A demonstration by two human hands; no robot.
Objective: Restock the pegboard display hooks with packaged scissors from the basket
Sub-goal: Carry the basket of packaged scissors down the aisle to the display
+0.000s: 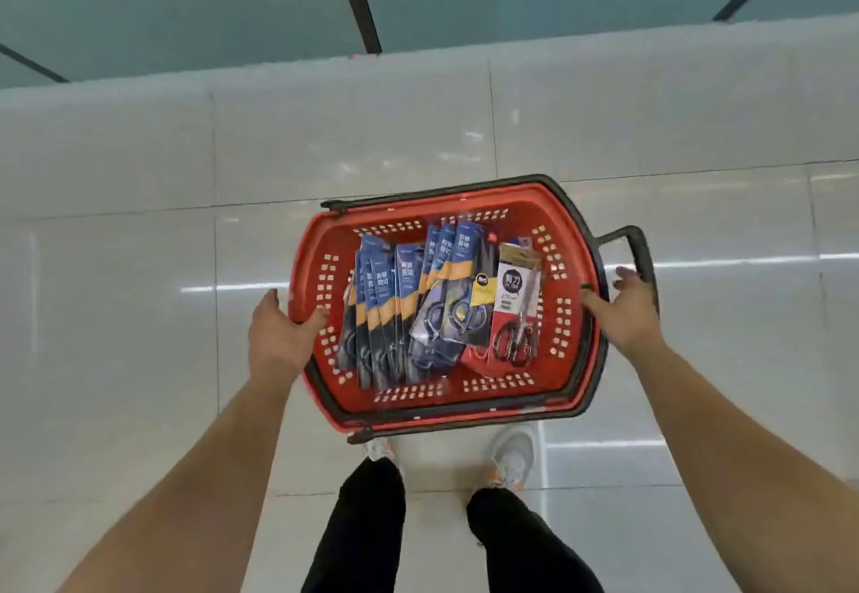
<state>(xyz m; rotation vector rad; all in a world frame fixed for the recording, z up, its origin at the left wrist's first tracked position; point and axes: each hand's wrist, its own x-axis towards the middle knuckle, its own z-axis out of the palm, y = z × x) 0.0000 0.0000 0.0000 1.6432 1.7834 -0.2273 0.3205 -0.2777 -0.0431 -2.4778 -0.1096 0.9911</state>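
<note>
Glossy pale floor tiles (139, 313), teal panels (209, 11) beyond

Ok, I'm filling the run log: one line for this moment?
left hand: holds basket rim; right hand: holds opposite rim; scissors packs: in basket

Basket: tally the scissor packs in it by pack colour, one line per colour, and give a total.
Blue-and-orange scissor packs: about 8 (they overlap, so the count is not exact)
Black-and-yellow scissor pack: 1
Red-and-white scissor pack: 1
Total: about 10, all in the red plastic basket
</note>
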